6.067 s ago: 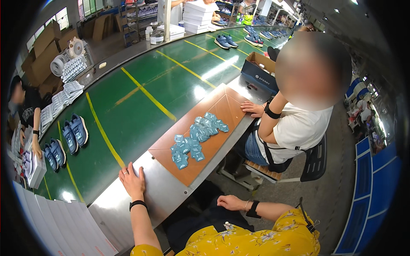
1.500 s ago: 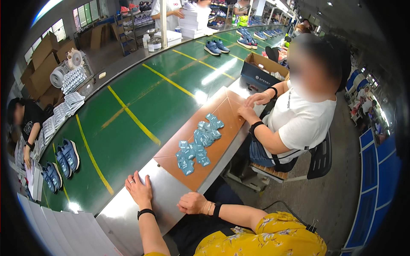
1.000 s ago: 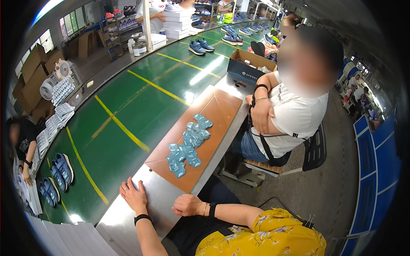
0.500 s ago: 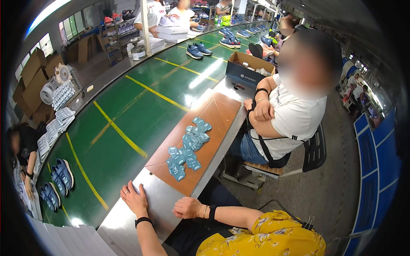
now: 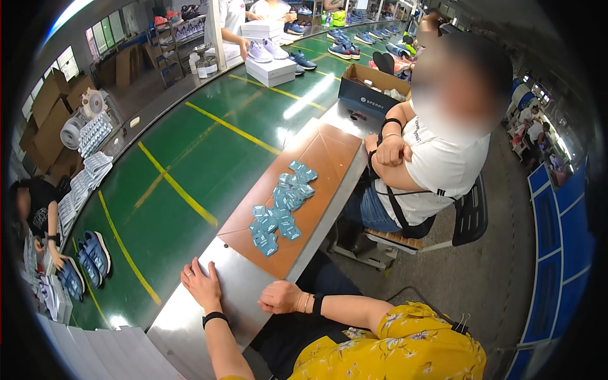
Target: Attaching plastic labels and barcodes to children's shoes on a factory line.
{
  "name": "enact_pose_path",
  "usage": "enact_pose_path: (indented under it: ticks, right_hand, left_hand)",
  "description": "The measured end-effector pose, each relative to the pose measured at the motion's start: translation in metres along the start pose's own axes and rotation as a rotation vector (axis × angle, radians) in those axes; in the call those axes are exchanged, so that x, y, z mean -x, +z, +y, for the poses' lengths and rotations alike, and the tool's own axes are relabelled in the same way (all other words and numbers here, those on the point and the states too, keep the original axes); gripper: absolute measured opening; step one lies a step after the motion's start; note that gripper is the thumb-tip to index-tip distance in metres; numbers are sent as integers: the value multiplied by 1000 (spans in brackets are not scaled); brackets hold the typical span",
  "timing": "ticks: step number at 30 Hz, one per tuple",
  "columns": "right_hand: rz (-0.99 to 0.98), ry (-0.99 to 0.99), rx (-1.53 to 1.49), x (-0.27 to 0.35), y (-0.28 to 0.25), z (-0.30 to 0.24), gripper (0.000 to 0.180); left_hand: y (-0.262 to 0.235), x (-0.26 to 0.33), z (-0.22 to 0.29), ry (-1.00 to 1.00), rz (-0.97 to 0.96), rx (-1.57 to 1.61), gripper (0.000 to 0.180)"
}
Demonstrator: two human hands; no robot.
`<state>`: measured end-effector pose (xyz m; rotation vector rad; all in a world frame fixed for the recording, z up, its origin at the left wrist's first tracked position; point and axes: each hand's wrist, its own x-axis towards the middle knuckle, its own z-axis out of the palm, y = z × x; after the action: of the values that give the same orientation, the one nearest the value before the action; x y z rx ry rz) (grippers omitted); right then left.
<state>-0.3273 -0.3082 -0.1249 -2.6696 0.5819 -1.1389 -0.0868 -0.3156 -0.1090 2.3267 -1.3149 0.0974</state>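
My left hand (image 5: pixel 201 285) lies flat, fingers apart, on the bare metal worktop (image 5: pixel 247 297), with a ring on one finger and a black band on the wrist. My right hand (image 5: pixel 282 296) rests on the worktop's near edge with the fingers curled in and nothing visible in it. Just beyond both hands, a brown board (image 5: pixel 316 164) carries several small light-blue packets (image 5: pixel 278 209) strewn in a loose line. Neither hand touches the board or the packets.
A green conveyor belt (image 5: pixel 190 158) with yellow lines runs along the left, carrying blue shoes (image 5: pixel 88 259) and white shoe boxes (image 5: pixel 269 63). A seated co-worker in a white shirt (image 5: pixel 437 164) sits to the right with arms folded. An open dark box (image 5: pixel 370 92) stands past the board.
My right hand has come up from my lap to the worktop's edge and curled shut. The co-worker's arms left the board and folded. My left hand stayed flat.
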Motion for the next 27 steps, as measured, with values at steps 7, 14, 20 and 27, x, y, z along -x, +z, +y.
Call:
enact_pose_path:
  ticks: [7, 14, 20, 27]
  right_hand:
    - [16, -4, -14, 0, 0, 0, 23]
    - [-17, -12, 12, 0, -3, -3, 22]
    - [-29, 3, 33, 2, 1, -2, 22]
    - [10, -5, 27, 4, 6, -2, 22]
  left_hand:
    - [-3, 0, 0, -24, -11, -1, 51]
    - [5, 1, -2, -17, 6, -11, 54]
    - [5, -1, -6, -9, -16, 17, 53]
    - [1, 2, -3, -26, -7, 23, 51]
